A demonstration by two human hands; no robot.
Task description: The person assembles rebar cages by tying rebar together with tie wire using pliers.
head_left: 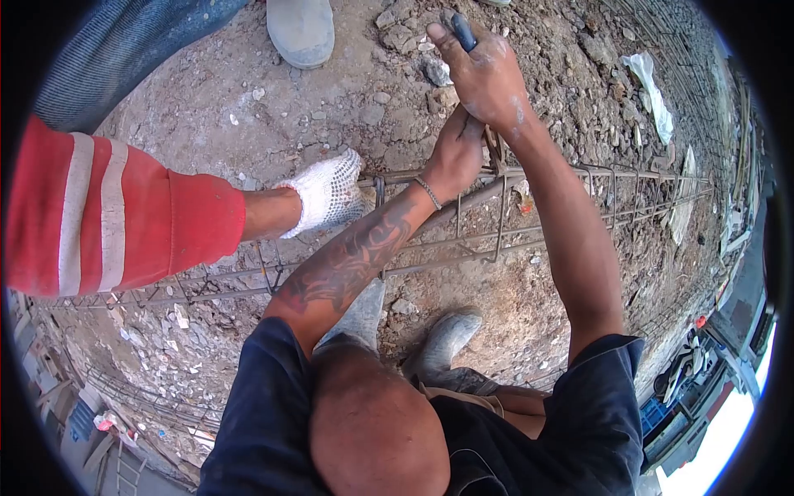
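My right hand (490, 81) is closed around a tool with a dark blue handle (463, 33). The handle's end sticks out past my thumb; the working end is hidden. Just below it, my left hand (455, 159) is closed, its fingers touching the heel of my right hand. What those fingers grip is hidden. Both hands are over a long rebar cage (500, 219) of thin bars and bent stirrups, lying across the ground. Left of my hands, another person's white-gloved hand (324, 194) rests at the cage's upper bar.
The co-worker's red sleeve (124, 219) and shoe (300, 33) are at the left and top. My boots (447, 341) stand on rubble below the cage. A white plastic scrap (649, 95) lies at the upper right. More rebar (691, 50) lies beyond it.
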